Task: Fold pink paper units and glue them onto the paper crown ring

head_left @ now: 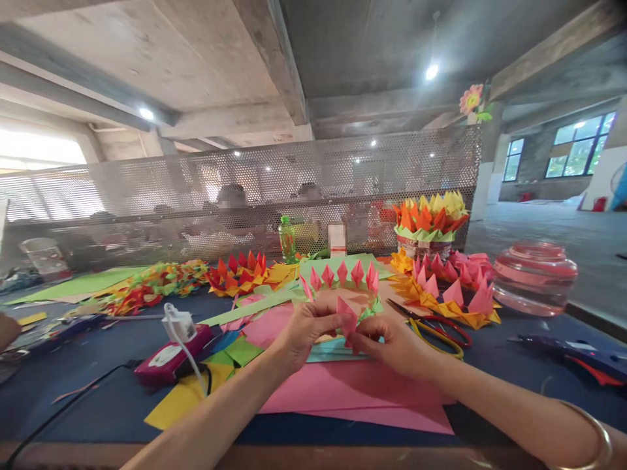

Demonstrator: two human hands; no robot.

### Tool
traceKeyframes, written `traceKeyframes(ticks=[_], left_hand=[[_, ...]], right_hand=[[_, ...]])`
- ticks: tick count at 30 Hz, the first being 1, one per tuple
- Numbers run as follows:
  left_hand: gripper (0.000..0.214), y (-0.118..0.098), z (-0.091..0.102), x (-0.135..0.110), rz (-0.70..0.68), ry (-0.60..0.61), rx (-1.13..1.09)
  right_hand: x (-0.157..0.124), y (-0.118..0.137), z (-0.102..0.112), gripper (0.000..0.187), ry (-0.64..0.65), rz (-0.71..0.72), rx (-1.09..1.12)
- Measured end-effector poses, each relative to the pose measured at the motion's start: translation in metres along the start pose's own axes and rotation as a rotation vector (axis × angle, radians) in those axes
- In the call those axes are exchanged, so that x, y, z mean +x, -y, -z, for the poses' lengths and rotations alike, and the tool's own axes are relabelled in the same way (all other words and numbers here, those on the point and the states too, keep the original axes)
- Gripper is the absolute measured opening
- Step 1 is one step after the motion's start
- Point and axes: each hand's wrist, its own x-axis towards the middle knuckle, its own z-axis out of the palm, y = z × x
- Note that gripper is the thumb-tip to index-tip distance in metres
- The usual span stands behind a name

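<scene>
My left hand (301,326) pinches a pink folded paper petal (346,314) between thumb and fingers. The fingers of my right hand (392,338) are closed at the lower right edge of the same petal. Behind it stands a ring of pointed pink petals (341,274) with green paper along its base; the petal in my hands overlaps the near side of this ring. My fingers hide how the two join. Pink paper sheets (353,388) and a light blue sheet (337,350) lie beneath my hands.
Yellow- and red-handled scissors (435,329) lie right of my hands, a glue gun (573,352) farther right. A water-filled jar (535,277) and a tiered paper lotus (431,222) stand at the back right. A magenta power strip (171,356) with cords sits left. A mesh partition (147,196) rises behind.
</scene>
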Motion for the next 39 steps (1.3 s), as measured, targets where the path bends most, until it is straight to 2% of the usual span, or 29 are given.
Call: traceKeyframes(ticks=[9, 21, 26, 34, 39], left_hand=[[0.026, 0.001, -0.001, 0.003, -0.046, -0.103, 0.02], [0.023, 0.01, 0.0, 0.007, -0.077, -0.253, 0.089], [0.025, 0.005, -0.003, 0.006, -0.096, -0.212, 0.044], [0.026, -0.005, -0.004, 0.0, -0.057, -0.001, -0.065], [0.023, -0.001, -0.002, 0.002, -0.046, -0.016, -0.036]], right_hand=[[-0.001, 0.003, -0.001, 0.023, 0.023, 0.001, -0.051], [0.001, 0.003, 0.001, 0.024, 0.095, -0.047, 0.078], [0.002, 0.0, 0.0, 0.025, 0.11, -0.051, 0.14], [0.0, 0.0, 0.002, 0.026, 0.086, -0.037, 0.159], [0.0, -0.001, 0.0, 0.025, 0.094, -0.005, 0.109]])
